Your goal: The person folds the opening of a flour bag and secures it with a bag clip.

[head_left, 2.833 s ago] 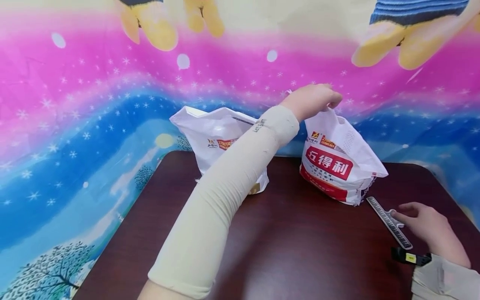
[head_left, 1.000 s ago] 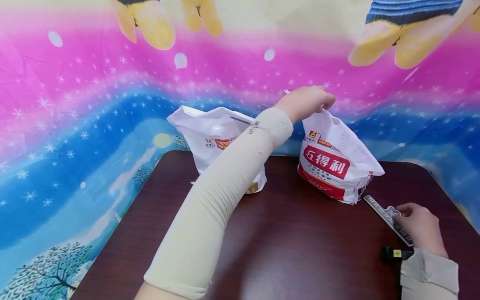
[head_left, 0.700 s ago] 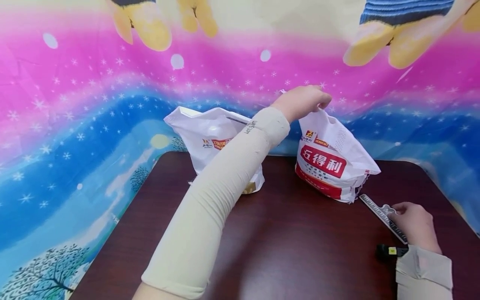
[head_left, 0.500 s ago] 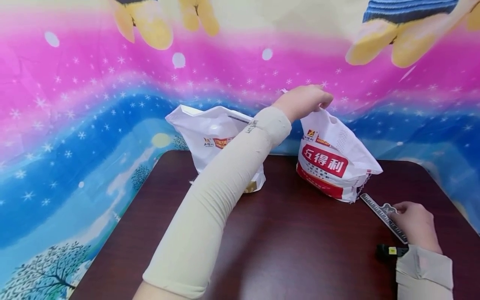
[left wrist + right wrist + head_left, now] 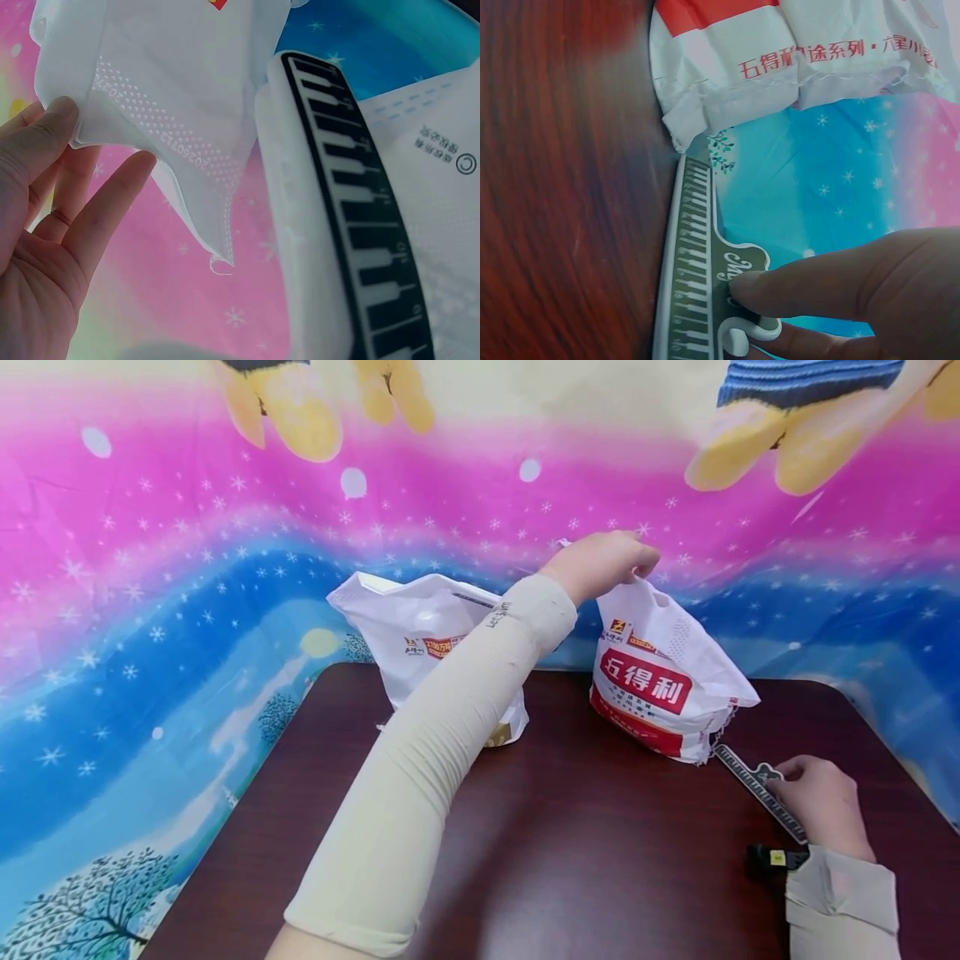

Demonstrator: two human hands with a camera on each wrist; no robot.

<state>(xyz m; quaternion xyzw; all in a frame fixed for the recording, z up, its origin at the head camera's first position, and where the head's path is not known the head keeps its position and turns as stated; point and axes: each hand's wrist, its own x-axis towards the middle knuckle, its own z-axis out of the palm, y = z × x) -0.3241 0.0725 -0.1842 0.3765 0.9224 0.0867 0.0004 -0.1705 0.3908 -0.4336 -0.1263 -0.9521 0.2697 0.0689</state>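
Note:
A white flour bag [image 5: 660,718] with a red label stands at the back right of the table. My left hand [image 5: 603,562] pinches its top edge between thumb and fingers, as the left wrist view shows at the bag's corner [image 5: 124,112]. To the right, my right hand [image 5: 821,806] pinches the handle of a piano-key-patterned clip [image 5: 752,785], thumb [image 5: 817,285] on top of it. The clip's long edge lies along the tabletop, its far end close to the bag's lower corner. A similar clip [image 5: 360,217] sits on the top of the other flour bag [image 5: 408,664].
The left flour bag stands at the back of the dark brown table [image 5: 600,843], partly hidden by my left sleeve [image 5: 420,777]. Behind the table hangs a printed pink and blue cloth [image 5: 187,543]. A black wrist camera [image 5: 765,860] sits at my right wrist.
My right hand has gone from loose fingers beside the clip to pinching its handle. My left hand keeps its hold on the right bag's top. The whole view has shifted slightly.

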